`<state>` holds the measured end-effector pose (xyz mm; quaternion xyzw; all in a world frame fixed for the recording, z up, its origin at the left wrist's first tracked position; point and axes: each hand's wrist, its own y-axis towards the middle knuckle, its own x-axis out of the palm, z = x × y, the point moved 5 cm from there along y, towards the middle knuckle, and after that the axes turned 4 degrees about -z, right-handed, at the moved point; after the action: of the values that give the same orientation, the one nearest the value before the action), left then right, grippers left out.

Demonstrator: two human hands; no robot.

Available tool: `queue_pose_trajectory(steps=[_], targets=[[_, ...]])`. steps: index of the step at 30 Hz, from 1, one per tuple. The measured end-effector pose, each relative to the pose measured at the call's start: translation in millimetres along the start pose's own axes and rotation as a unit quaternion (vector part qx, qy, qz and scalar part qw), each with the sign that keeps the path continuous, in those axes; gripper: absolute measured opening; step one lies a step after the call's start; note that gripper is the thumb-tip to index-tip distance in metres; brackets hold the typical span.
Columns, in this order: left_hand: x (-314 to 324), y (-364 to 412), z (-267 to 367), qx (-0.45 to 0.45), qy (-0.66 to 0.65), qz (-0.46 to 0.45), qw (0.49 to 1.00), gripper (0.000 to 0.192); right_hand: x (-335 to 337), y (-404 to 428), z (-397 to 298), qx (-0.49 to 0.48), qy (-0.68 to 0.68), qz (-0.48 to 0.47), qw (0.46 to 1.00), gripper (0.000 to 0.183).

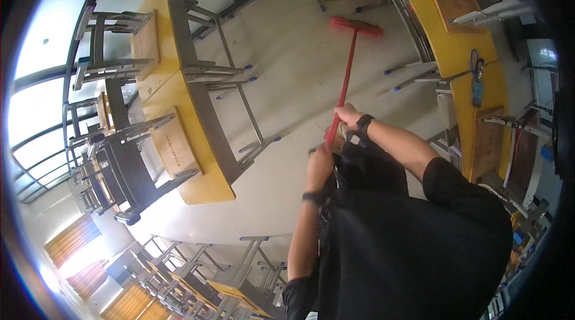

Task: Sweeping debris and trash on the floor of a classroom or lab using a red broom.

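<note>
A red push broom with a long red handle [348, 70] reaches away from my body, its wide red head [356, 26] on the pale floor [287, 50] near the top of the view. Around the middle of the handle, my right hand [348, 114] is closed, with a dark band on the wrist. My left hand [320, 163] grips the handle's near end, close to my waist, and also has a dark band at the wrist. Some greyish matter shows along the broom head; what it is I cannot tell.
Yellow-topped desks [204, 165] with upturned chairs [176, 140] on them stand at the left. More yellow desks [458, 73] line the right side, one bearing a blue lanyard [477, 88]. Metal desk legs with blue feet reach onto the floor from both sides. Several desks stand at lower left.
</note>
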<state>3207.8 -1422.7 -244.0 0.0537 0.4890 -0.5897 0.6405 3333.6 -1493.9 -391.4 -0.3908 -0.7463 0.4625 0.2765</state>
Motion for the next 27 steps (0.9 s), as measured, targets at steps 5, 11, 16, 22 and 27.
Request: queue_pose_trajectory(steps=[5, 11, 16, 22, 27], targets=[[0.9, 39.9, 19.8, -0.114, -0.010, -0.032, 0.993, 0.033, -17.4, 17.7, -29.9, -0.060, 0.006, -0.063, 0.996, 0.015], [-72.8, -32.4, -6.6, -0.145, -0.031, -0.019, 0.989, 0.032, 44.3, -0.7, -23.3, 0.060, -0.087, -0.013, 0.994, 0.012], [-154.0, -92.8, -38.2, -0.202, -0.085, -0.039, 0.975, 0.036, 132.7, 19.6, 6.4, 0.195, -0.141, -0.109, 0.964, 0.012], [-214.3, -95.6, -74.7, -0.317, -0.126, 0.000, 0.940, 0.036, 204.9, 61.5, -18.2, 0.100, -0.145, -0.156, 0.972, 0.009], [-219.5, -50.3, -86.3, -0.311, -0.192, -0.004, 0.931, 0.033, 218.4, 75.6, -110.9, 0.045, -0.120, -0.114, 0.985, 0.010]])
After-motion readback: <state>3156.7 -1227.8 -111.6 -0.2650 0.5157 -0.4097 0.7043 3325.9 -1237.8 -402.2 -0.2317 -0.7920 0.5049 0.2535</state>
